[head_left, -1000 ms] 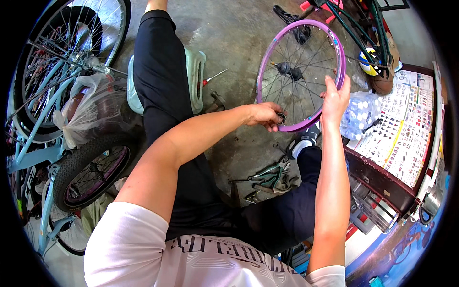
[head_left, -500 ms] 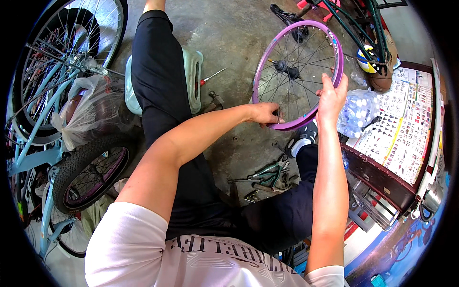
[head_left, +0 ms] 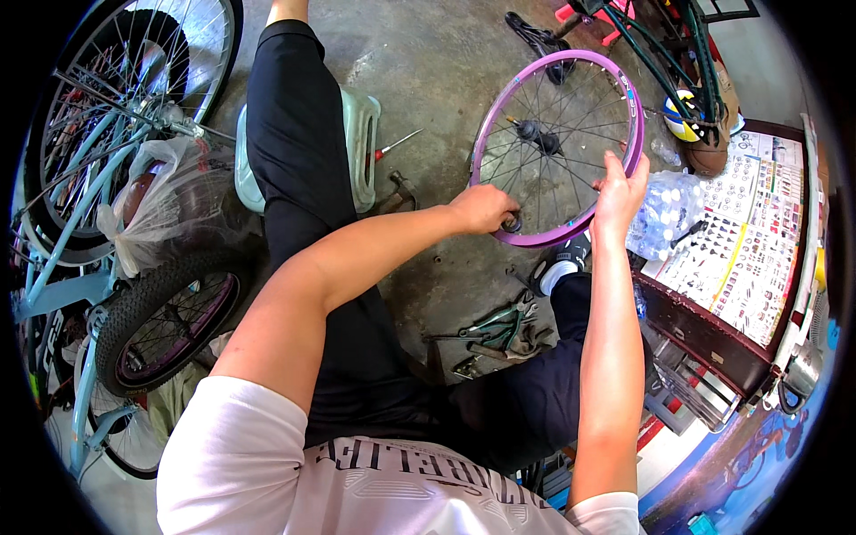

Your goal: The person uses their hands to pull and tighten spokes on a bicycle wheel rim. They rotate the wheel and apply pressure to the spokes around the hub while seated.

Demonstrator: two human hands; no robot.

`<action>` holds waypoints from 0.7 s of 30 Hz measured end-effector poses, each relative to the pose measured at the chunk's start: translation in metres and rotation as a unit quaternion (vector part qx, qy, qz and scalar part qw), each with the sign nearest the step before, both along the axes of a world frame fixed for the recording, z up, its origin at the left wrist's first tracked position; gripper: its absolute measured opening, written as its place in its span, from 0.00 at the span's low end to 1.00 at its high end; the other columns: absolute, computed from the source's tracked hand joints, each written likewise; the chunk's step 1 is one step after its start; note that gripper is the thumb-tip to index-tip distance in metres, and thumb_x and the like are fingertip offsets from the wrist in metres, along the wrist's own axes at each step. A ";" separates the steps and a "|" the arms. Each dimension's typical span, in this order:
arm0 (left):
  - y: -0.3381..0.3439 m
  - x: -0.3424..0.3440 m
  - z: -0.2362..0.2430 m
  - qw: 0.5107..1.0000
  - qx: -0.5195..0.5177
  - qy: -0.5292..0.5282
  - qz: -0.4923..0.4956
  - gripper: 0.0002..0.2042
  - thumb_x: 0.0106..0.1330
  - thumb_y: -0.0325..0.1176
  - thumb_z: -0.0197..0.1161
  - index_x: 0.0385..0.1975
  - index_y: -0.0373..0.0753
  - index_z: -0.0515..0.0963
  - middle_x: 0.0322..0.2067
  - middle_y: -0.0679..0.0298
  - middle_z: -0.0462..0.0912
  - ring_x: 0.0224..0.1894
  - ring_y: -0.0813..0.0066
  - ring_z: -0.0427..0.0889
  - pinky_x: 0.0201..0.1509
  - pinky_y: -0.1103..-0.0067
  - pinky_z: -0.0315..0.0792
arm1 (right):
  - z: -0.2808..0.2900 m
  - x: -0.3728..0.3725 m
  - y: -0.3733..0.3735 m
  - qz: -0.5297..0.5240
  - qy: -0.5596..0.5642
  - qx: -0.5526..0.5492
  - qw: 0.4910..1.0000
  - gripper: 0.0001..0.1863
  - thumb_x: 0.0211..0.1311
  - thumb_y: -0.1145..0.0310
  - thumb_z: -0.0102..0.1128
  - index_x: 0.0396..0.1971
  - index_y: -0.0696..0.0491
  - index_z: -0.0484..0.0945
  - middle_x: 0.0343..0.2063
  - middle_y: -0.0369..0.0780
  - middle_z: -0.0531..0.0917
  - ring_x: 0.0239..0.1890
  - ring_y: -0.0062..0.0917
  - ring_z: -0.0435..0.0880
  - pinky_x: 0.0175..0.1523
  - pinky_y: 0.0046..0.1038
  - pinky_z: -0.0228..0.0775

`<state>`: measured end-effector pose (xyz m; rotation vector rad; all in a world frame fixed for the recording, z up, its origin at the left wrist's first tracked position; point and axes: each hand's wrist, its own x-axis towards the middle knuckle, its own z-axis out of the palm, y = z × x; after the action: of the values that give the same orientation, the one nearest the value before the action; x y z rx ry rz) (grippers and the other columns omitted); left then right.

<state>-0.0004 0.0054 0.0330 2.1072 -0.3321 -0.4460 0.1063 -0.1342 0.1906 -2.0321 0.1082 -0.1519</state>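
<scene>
A bare bicycle wheel [head_left: 539, 137] with a purple rim, dark spokes and a black hub is held tilted before me, with no tyre on it. My right hand [head_left: 619, 198] grips the rim on its right side, thumb and fingers around it. At the rim's near left edge, my left hand [head_left: 484, 210] is closed, pinching a small dark round piece [head_left: 511, 225] against the spoke ends. It looks like a spoke wrench, though the fingers partly cover it.
Pliers [head_left: 504, 325] and other tools lie on the floor between my legs. A screwdriver [head_left: 399, 144] and hammer [head_left: 398, 193] lie near a pale green plastic stool [head_left: 361, 147]. Bicycles and a tyred wheel [head_left: 174, 321] crowd the left; bottles [head_left: 664, 214] and a chart-topped cabinet [head_left: 736, 236] stand right.
The wheel has shifted slightly down and turned a little. My left hand has moved slightly left, its fingers now curled closed on the small dark piece. My right hand keeps its grip.
</scene>
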 end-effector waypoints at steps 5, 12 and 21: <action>-0.001 -0.004 0.004 0.997 0.009 -0.032 0.066 0.13 0.67 0.33 0.63 0.49 0.41 0.86 0.37 0.57 0.89 0.39 0.55 0.88 0.45 0.63 0.81 | -0.005 0.004 -0.006 0.000 0.002 -0.004 1.000 0.19 0.64 0.69 0.64 0.54 0.58 0.76 0.44 0.39 0.81 0.30 0.19 0.77 0.28 0.24 0.72; 0.003 0.012 0.014 0.868 -0.286 0.393 0.102 0.18 0.69 0.28 0.60 0.58 0.31 0.79 0.41 0.59 0.87 0.30 0.78 0.85 0.33 0.76 0.79 | -0.004 0.003 -0.006 -0.002 0.001 -0.005 1.000 0.19 0.65 0.69 0.63 0.53 0.58 0.76 0.44 0.39 0.81 0.30 0.19 0.77 0.28 0.23 0.72; -0.007 0.009 0.004 0.874 -0.299 0.382 0.024 0.23 0.72 0.30 0.60 0.66 0.36 0.71 0.38 0.63 0.81 0.29 0.77 0.83 0.33 0.76 0.76 | 0.003 0.002 0.004 0.030 -0.005 -0.028 0.999 0.19 0.66 0.68 0.63 0.54 0.59 0.75 0.44 0.39 0.81 0.27 0.19 0.76 0.28 0.24 0.72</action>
<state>0.0090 -0.0012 0.0372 1.2055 0.0555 -0.9624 0.1084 -0.1305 0.1937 -2.0882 0.0356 -0.1290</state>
